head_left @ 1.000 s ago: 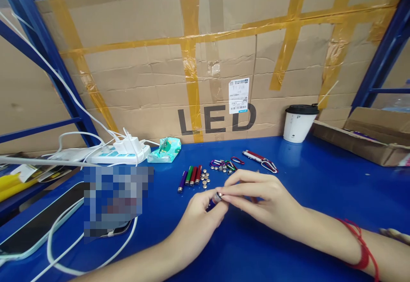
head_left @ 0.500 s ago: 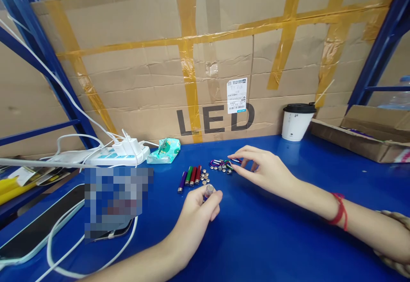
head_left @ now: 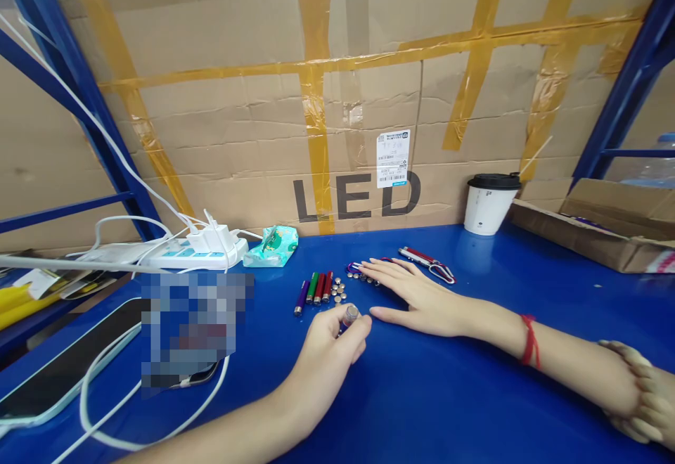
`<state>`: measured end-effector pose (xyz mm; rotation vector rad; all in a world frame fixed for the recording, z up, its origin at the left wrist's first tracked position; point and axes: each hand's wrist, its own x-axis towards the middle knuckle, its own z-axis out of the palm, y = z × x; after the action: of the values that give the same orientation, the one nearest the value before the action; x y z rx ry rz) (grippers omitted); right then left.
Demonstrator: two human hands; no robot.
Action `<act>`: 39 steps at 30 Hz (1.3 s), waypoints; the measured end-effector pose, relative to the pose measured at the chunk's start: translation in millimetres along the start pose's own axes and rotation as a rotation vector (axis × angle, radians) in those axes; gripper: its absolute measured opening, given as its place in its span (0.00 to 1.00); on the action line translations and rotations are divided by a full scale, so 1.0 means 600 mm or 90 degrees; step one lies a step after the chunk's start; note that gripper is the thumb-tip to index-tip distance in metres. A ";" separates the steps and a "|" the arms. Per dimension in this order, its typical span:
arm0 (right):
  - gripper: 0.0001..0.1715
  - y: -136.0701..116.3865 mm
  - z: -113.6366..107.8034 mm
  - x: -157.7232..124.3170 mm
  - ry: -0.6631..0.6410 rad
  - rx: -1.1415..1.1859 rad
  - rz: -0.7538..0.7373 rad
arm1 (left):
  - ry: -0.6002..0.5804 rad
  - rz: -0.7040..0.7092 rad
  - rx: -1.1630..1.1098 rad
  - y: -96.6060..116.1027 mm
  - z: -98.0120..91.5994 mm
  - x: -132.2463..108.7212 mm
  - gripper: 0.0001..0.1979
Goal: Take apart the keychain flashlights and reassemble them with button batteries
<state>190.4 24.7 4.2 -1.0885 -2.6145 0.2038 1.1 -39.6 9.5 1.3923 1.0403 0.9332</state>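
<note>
My left hand (head_left: 335, 351) is closed around a small metal-ended tube (head_left: 350, 315); its silver end points up and the rest is hidden in my fingers. My right hand (head_left: 416, 295) lies open with fingers spread, over a cluster of small metal parts and purple carabiner clips (head_left: 352, 268) that it partly covers. Small round silver button-like pieces (head_left: 338, 290) sit loose on the blue tabletop, left of my right fingertips. Beside them stands a row of purple, green and red metal-ended tubes (head_left: 318, 288). A red and silver penlight with a carabiner (head_left: 422, 260) lies beyond my right hand.
A lidded white cup (head_left: 488, 211) stands at the back right, near an open cardboard box (head_left: 595, 239). At left are a teal packet (head_left: 271, 247), a white power strip (head_left: 193, 256), looping cables and a phone (head_left: 68, 358). A large cardboard sheet (head_left: 237, 133) backs the table.
My right hand has gone from a loosely curled grasp to spread flat, moving nearer my left hand. The red penlight now lies visible behind it. My left hand keeps holding the tube.
</note>
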 end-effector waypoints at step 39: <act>0.05 0.022 -0.003 0.012 0.155 0.003 0.031 | -0.008 0.019 0.053 -0.001 -0.003 0.000 0.17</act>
<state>195.2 38.9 4.3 -1.1007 -2.3728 0.0820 -0.8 -38.9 9.1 1.4835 1.0617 0.9107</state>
